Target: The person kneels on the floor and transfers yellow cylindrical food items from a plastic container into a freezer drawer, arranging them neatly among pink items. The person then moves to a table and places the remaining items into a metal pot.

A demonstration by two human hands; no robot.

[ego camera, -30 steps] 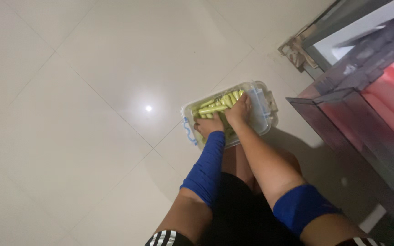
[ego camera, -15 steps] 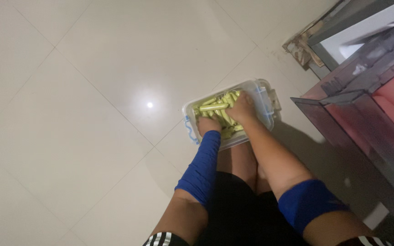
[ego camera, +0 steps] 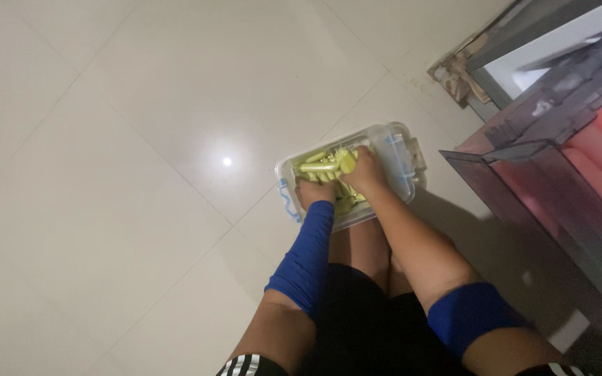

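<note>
I see my left hand (ego camera: 317, 190) buried among yellow-green pods (ego camera: 318, 167) in the clear plastic tub (ego camera: 402, 157) on the tiled floor (ego camera: 141, 139), fingers hidden; my right hand (ego camera: 364, 170) has its fingers clamped on pods. A tinted cabinet (ego camera: 545, 174) crowds the right.

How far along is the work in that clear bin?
Done: the clear plastic bin sits open on the tiled floor, lid off. In hand: the left hand and right hand are both in the yellow-green pieces. Left: all the pieces remain inside the bin.
</note>
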